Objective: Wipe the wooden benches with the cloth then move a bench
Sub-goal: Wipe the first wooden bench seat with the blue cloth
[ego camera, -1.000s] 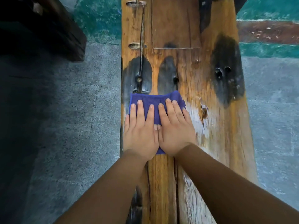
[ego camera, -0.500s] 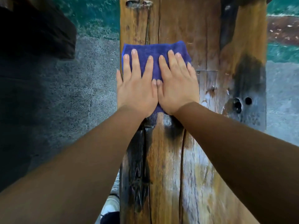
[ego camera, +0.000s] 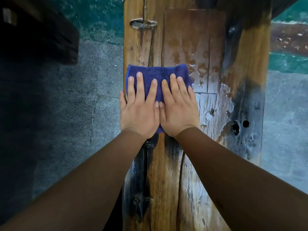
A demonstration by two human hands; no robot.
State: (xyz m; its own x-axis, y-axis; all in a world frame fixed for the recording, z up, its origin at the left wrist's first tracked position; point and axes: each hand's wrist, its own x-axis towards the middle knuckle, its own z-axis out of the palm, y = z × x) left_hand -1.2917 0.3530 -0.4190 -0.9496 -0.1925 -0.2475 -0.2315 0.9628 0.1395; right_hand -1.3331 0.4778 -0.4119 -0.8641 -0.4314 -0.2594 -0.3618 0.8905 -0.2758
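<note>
A folded blue cloth (ego camera: 158, 75) lies on the left half of a long, worn wooden bench (ego camera: 246, 67) that runs away from me. My left hand (ego camera: 139, 110) and my right hand (ego camera: 179, 112) press flat on the cloth side by side, thumbs touching and fingers spread forward. My palms hide the near part of the cloth. The wood right of and beyond the cloth looks wet, with water beads and dark stains.
Grey concrete floor (ego camera: 70, 124) lies on both sides of the bench, with green painted floor (ego camera: 100, 19) further off. A dark bulky object (ego camera: 38, 34) stands at the upper left. Two holes (ego camera: 240, 125) pierce the bench's right side.
Both hands have slid the cloth forward along the bench, from short of the two holes to past them. In the last half second they have hardly moved on the wood.
</note>
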